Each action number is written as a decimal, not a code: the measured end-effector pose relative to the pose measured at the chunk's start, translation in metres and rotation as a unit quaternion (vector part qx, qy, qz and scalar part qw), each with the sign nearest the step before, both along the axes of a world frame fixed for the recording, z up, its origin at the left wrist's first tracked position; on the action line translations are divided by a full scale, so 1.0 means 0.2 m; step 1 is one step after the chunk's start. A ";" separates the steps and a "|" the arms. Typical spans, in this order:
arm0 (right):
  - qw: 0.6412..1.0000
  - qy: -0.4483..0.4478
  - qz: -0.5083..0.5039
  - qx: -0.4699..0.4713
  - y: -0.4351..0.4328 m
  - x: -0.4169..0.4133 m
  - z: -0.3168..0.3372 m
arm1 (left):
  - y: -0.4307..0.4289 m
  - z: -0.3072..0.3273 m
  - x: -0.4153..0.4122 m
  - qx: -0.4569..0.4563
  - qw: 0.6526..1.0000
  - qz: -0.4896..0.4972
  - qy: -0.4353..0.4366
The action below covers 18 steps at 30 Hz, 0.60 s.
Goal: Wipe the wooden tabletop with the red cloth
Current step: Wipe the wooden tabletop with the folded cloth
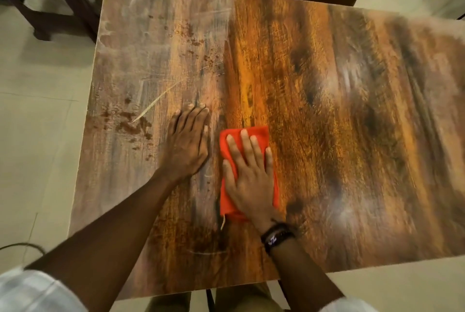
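The red cloth (247, 145) lies folded near the table's (352, 110) front middle, pinned flat under the right hand (249, 175), fingers spread straight. Just beside it, the left hand (187, 143) rests open-palmed on bare wood. Dark stains (130, 122) spot the left side.
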State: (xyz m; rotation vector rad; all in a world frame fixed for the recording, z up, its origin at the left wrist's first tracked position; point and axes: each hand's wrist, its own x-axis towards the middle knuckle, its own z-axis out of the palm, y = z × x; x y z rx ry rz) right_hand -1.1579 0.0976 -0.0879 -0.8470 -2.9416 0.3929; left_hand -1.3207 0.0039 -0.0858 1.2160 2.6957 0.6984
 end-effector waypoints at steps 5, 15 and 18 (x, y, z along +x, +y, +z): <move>0.997 0.020 -0.072 0.022 0.14 -0.29 -0.04 | 0.00 0.00 0.00 0.005 1.000 -0.002 -0.010; 0.999 0.011 -0.017 -0.030 -0.40 0.02 0.00 | -0.02 -0.03 0.00 0.074 0.995 0.036 -0.054; 1.000 -0.003 0.010 -0.027 -0.40 0.26 0.02 | -0.04 -0.03 0.01 0.069 0.997 0.025 -0.037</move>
